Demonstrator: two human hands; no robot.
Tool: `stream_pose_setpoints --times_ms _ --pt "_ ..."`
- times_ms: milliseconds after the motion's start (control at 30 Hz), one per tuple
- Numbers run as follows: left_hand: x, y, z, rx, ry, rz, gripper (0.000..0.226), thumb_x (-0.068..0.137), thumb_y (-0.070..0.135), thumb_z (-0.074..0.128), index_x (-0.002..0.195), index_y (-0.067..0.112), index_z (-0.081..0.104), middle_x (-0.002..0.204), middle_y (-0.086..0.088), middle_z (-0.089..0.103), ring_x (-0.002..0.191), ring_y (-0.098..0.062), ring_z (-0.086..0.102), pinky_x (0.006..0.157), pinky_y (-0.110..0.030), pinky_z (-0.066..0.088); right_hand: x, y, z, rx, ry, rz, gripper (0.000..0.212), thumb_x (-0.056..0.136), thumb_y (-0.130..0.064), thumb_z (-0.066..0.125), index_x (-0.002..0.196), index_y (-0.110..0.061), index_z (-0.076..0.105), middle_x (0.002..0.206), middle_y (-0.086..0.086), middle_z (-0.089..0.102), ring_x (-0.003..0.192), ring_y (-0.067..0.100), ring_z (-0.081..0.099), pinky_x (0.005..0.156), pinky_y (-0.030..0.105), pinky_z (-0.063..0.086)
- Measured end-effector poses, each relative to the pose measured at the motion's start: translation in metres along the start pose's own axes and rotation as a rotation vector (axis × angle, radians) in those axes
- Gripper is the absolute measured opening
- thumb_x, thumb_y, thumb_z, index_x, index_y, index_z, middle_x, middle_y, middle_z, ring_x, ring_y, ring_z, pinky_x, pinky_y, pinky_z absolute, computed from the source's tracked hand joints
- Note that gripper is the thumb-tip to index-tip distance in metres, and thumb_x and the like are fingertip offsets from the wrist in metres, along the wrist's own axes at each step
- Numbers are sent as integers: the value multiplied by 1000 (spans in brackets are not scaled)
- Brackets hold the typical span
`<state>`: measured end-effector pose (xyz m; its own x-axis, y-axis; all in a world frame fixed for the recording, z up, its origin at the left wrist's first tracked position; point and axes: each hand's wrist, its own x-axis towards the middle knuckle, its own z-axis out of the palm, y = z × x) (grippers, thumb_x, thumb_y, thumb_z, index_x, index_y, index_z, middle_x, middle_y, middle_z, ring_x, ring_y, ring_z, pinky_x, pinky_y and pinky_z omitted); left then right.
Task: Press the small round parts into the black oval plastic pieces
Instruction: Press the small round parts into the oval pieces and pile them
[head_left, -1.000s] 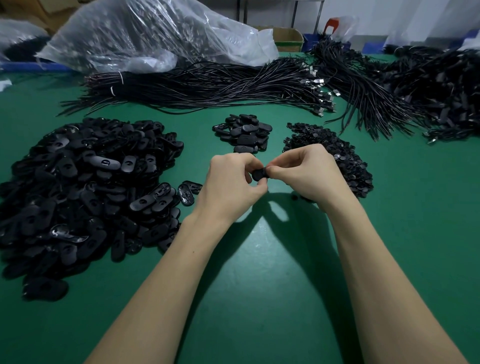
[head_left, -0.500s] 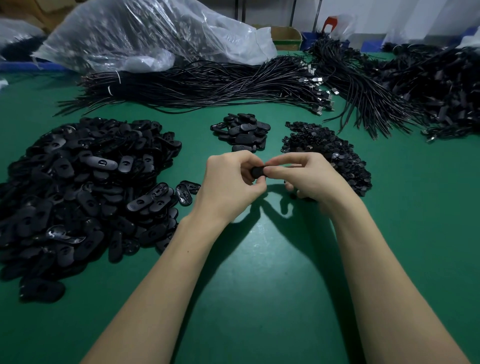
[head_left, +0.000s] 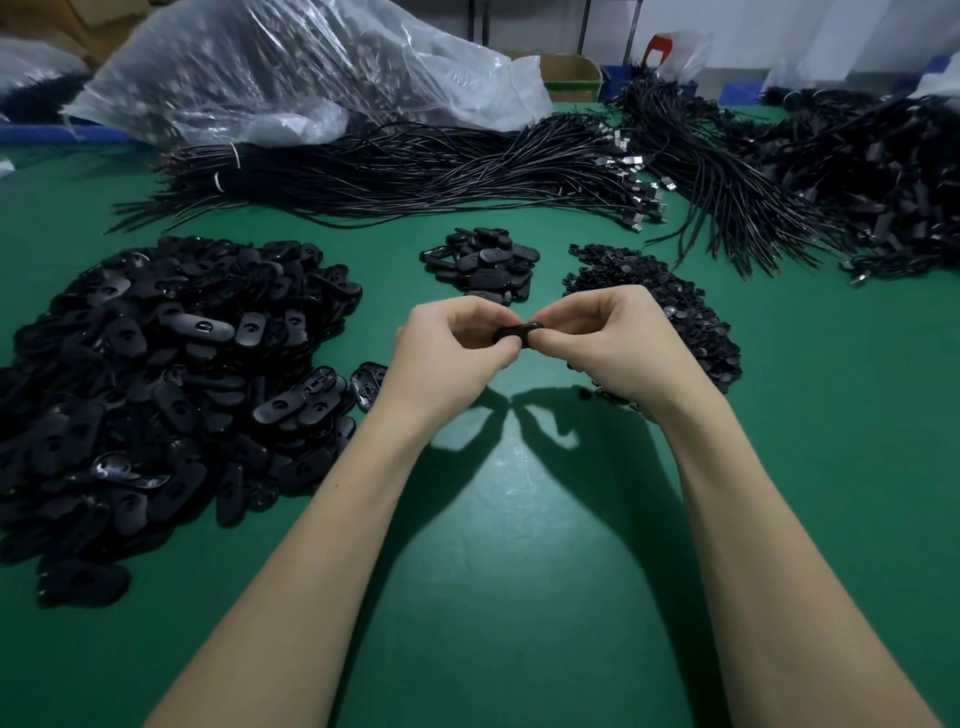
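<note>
We hold one oval piece (head_left: 517, 335) between both hands, left hand (head_left: 452, 353) and right hand (head_left: 618, 343) pinching it above the surface (head_left: 519, 519). The small done pile (head_left: 483, 265) is few; the big pile (head_left: 156, 374) remains.

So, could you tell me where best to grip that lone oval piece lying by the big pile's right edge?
Pinch the lone oval piece across its narrow width, from above with the left hand. It lies flat, hollow side up, with bare green mat on its right.

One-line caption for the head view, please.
Left hand and right hand pinch one black oval piece above the green table, between part piles.
</note>
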<state>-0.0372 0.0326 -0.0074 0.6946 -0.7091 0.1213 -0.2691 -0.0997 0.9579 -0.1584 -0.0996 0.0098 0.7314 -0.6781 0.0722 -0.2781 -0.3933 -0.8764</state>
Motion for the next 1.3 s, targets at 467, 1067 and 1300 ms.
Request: stream_pose_setpoints --times_ms 467,1067,1300 --pt "1 -3 0 146 -9 38 8 90 13 74 94 20 77 83 9 76 78 -4 72 79 -18 55 -1 -1 10 -160 32 -119 14 84 -22 81 75 -29 73 70 -11 72 53 -3 55 52 10 42" --pt "0 -9 3 328 99 113 15 93 27 70 106 23 64 104 8 67 95 -6 63 74 -13 46 18 11 15 -349 74 -208 19 85 -24 74 99 -36 68 85 -16 69 63 12 60 74 41 58" --pt "-1 -12 7 501 14 153 10 94 33 66 101 27 63 106 9 65 95 -13 58 84 -35 51 82 -10 21 -335 93 -146 17 89 -23 71 103 -32 69 89 -14 68 79 11 63 81 39 59"
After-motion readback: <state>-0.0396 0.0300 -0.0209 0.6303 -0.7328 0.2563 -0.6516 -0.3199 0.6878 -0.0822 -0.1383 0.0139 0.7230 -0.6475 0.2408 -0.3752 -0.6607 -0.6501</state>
